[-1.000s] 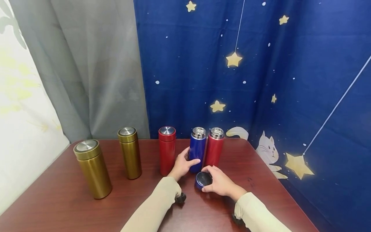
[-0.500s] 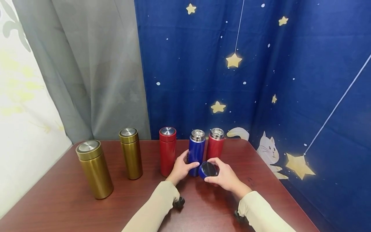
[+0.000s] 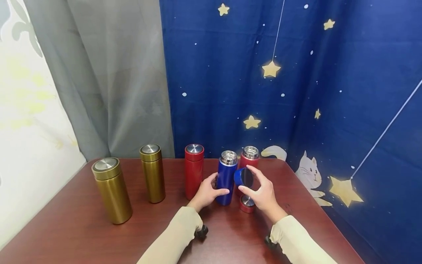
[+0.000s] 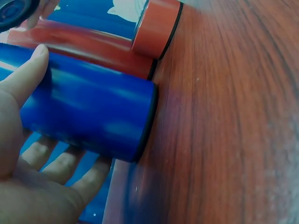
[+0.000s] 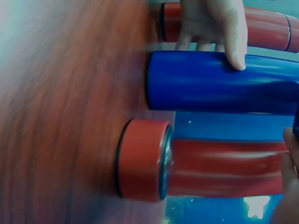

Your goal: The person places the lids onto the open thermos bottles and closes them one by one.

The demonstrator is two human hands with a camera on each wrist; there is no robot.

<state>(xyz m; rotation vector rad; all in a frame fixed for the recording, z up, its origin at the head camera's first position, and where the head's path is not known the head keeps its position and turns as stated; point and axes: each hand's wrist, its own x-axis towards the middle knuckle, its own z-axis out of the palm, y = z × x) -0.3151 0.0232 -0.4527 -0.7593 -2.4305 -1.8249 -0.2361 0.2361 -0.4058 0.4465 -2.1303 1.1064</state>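
My left hand (image 3: 206, 192) grips the blue thermos (image 3: 226, 179) from its left side, with the thumb across the front. The thermos stands upright, its steel mouth uncovered. My right hand (image 3: 263, 190) pinches the blue lid (image 3: 244, 177) between thumb and fingers, tipped on its side in the air just right of the bottle. Below this hand a red lid (image 3: 247, 204) rests on the table. Behind the blue lid stands a red thermos (image 3: 249, 161), also uncovered and partly hidden. In the left wrist view, the left thumb (image 4: 30, 72) lies along the blue body.
A capped red thermos (image 3: 194, 172) stands left of my left hand. Farther left are two capped gold thermoses, a nearer one (image 3: 113, 194) and a farther one (image 3: 153, 179). The brown table (image 3: 82, 227) ends at the back against grey and blue curtains (image 3: 217, 73).
My right hand has raised the blue lid from table height and tipped it sideways, uncovering the red lid. The left hand has drawn the blue thermos slightly nearer.
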